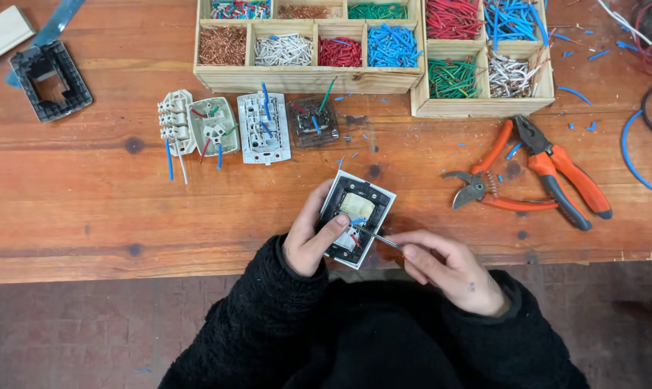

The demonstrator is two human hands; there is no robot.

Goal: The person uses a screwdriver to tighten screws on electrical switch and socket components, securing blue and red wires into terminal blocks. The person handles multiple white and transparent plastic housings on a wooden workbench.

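Note:
My left hand (308, 238) grips a square wall switch module (357, 215) by its left edge, back side up, with black housing, a white frame and short blue and red wires in it. My right hand (444, 268) holds a thin metal screwdriver (376, 238) whose tip rests in the lower part of the module. Both hands hover at the near edge of the wooden table (88, 194).
Several other switch and socket parts (225, 128) with wire stubs lie in a row behind. Wooden compartment trays (308, 43) of coloured wire pieces stand at the back. Orange pliers (560, 173) and orange cutters (484, 191) lie right. A black frame (50, 79) sits far left.

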